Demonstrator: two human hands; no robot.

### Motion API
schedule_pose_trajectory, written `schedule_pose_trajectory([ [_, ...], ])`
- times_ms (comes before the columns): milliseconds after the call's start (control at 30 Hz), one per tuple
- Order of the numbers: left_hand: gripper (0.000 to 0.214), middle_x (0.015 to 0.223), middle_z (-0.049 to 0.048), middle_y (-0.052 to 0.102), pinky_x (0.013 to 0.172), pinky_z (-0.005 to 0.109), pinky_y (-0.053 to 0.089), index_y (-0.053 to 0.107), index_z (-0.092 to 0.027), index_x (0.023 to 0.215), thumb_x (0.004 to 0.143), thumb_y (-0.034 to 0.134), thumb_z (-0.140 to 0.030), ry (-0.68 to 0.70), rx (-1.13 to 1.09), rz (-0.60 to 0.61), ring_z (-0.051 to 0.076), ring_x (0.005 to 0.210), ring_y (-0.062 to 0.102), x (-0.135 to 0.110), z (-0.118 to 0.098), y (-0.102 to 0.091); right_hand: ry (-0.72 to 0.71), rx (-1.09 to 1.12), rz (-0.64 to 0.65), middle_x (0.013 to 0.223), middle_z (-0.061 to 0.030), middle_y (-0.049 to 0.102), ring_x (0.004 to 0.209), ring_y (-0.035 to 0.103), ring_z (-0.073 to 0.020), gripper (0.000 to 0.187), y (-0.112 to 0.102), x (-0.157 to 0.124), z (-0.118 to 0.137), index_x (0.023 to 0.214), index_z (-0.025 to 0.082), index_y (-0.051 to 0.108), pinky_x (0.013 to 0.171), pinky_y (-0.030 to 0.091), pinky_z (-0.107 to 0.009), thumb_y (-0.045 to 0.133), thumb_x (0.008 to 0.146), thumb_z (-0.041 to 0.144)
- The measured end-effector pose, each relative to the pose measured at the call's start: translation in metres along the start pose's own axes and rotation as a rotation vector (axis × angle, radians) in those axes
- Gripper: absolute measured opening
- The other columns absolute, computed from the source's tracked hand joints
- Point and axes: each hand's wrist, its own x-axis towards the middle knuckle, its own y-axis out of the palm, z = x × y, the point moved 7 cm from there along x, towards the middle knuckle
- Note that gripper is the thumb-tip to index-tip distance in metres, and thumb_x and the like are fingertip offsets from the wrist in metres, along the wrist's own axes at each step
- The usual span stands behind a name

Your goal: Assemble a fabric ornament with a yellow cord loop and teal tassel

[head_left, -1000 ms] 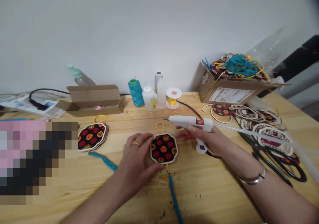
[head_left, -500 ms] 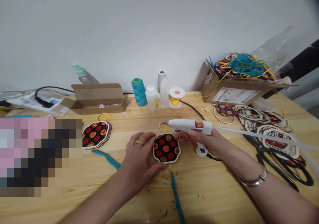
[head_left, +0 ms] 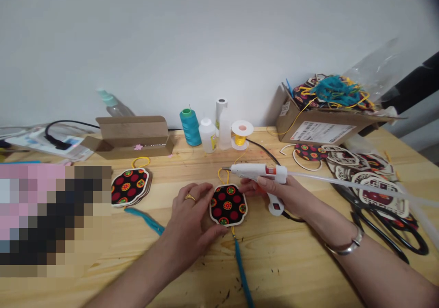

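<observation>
A scallop-edged pendant (head_left: 228, 205), black cloth with red dots and flowers in a pale frame, lies flat on the table. A yellow cord loop (head_left: 223, 176) comes out of its top, and a teal tassel (head_left: 243, 271) hangs from its bottom. My left hand (head_left: 192, 212) grips the pendant's left side, thumb at the lower edge and fingers at the upper left. In my right hand (head_left: 279, 191) is a white glue gun (head_left: 257, 172) with a long clear glue stick in its back. Its nozzle points left above the cord loop, while my right fingertips touch the pendant's upper right edge.
Similar pendants (head_left: 128, 187) are stacked at left beside a person's blurred sleeve. Behind stand an open carton (head_left: 133, 150), teal thread (head_left: 190, 127), bottles (head_left: 207, 136) and a yellow cord spool (head_left: 242, 134). Black scissors (head_left: 384, 225) and loose frames lie right, below a full box (head_left: 318, 130).
The back of the glue gun has swung slightly left in my right hand. My left hand and the pendant hold their place; the whole view has shifted a little.
</observation>
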Motion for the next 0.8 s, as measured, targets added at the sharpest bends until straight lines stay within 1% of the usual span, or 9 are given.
schedule_pose_trajectory([
  [167,0.056,0.125,0.0110,0.045,0.096,0.048,0.032,0.048,-0.019,0.121,0.071,0.062,-0.042,-0.008,0.005,0.015,0.031,0.115,0.034,0.0001,-0.0022,-0.0019,0.004,-0.013,0.008,0.099,-0.0095,0.067,0.090,0.063,-0.0217,0.034,0.0001,-0.0007,-0.0015,0.105,0.019,0.062,0.085,0.047,-0.041,0.060,0.077,0.039],
  [267,0.056,0.126,0.0109,0.044,0.096,0.049,0.032,0.046,-0.021,0.123,0.073,0.060,-0.042,-0.006,0.011,0.021,0.031,0.116,0.033,-0.0006,-0.0028,-0.0032,0.024,-0.040,-0.013,0.099,-0.0097,0.067,0.091,0.063,-0.0226,0.036,-0.0016,-0.0011,-0.0036,0.106,0.019,0.062,0.082,0.048,-0.040,0.060,0.076,0.040],
  [333,0.057,0.127,0.0119,0.044,0.096,0.049,0.032,0.046,-0.019,0.124,0.074,0.058,-0.045,0.008,0.022,0.027,0.032,0.117,0.032,-0.0010,-0.0040,-0.0035,0.031,-0.050,-0.020,0.100,-0.0101,0.067,0.091,0.063,-0.0230,0.038,-0.0020,-0.0012,-0.0043,0.106,0.019,0.062,0.080,0.048,-0.040,0.061,0.076,0.041],
  [400,0.056,0.126,0.0130,0.044,0.096,0.050,0.031,0.047,-0.017,0.123,0.076,0.055,-0.046,0.022,0.043,0.026,0.032,0.116,0.032,-0.0010,-0.0051,-0.0037,0.033,-0.050,-0.015,0.099,-0.0097,0.067,0.091,0.063,-0.0228,0.038,-0.0014,-0.0014,-0.0042,0.106,0.019,0.062,0.082,0.048,-0.040,0.061,0.075,0.042],
  [500,0.052,0.125,0.0138,0.045,0.096,0.050,0.031,0.048,-0.014,0.122,0.079,0.051,-0.043,0.025,0.072,0.016,0.032,0.116,0.033,-0.0006,-0.0054,-0.0035,0.025,-0.034,-0.014,0.099,-0.0091,0.067,0.091,0.063,-0.0223,0.036,-0.0007,-0.0016,-0.0027,0.103,0.019,0.063,0.085,0.047,-0.041,0.062,0.075,0.041],
  [633,0.051,0.125,0.0138,0.047,0.096,0.050,0.030,0.049,-0.014,0.121,0.079,0.053,-0.042,0.033,0.090,0.003,0.031,0.115,0.034,0.0001,-0.0045,-0.0020,0.002,0.012,-0.005,0.099,-0.0097,0.066,0.093,0.062,-0.0227,0.036,0.0015,-0.0012,0.0011,0.102,0.017,0.063,0.087,0.046,-0.041,0.063,0.074,0.039],
  [800,0.053,0.125,0.0127,0.047,0.095,0.051,0.030,0.050,-0.016,0.120,0.076,0.055,-0.045,0.022,0.101,-0.012,0.033,0.116,0.033,0.0003,-0.0026,0.0000,-0.002,0.028,0.006,0.095,-0.0078,0.068,0.090,0.063,-0.0216,0.033,0.0041,0.0003,0.0025,0.100,0.017,0.064,0.087,0.047,-0.040,0.063,0.075,0.037],
])
